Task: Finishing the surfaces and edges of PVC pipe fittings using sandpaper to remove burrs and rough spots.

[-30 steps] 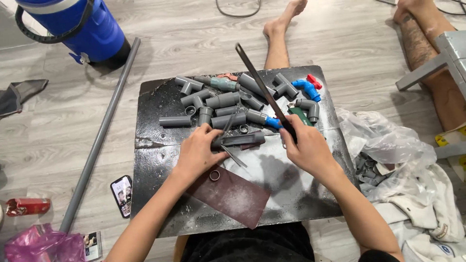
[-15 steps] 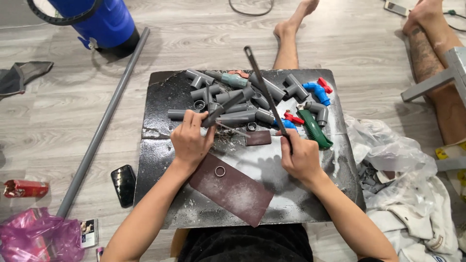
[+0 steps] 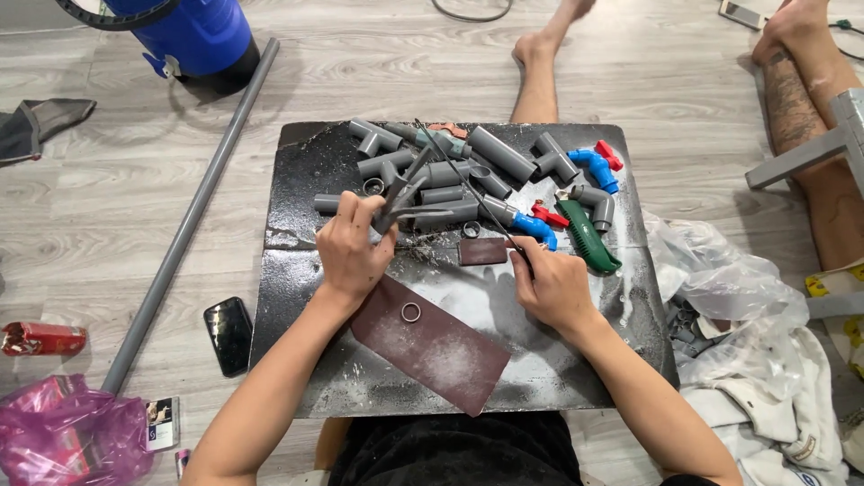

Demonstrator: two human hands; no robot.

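While both hands work over the dark board (image 3: 297,270) on the floor, I see my left hand (image 3: 349,252) closed around a short grey pipe piece (image 3: 396,200), holding it tilted up just above the board's middle. My right hand (image 3: 551,286) is closed around the near end of a thin dark blade (image 3: 468,189), which slants up and to the far left, its tip crossing over the heap of grey pipe fittings (image 3: 468,166) at the far side of the board. I cannot tell whether the blade touches the held piece. A sheet of reddish-brown sandpaper (image 3: 432,346) lies on the near part of the board between my forearms, with a small ring (image 3: 410,312) resting on it. To the right of the heap lie a green-handled tool (image 3: 589,238) and a blue elbow fitting (image 3: 594,168). Off the board on the left, a long grey pipe (image 3: 189,220) and a black phone (image 3: 229,335) lie on the floor.
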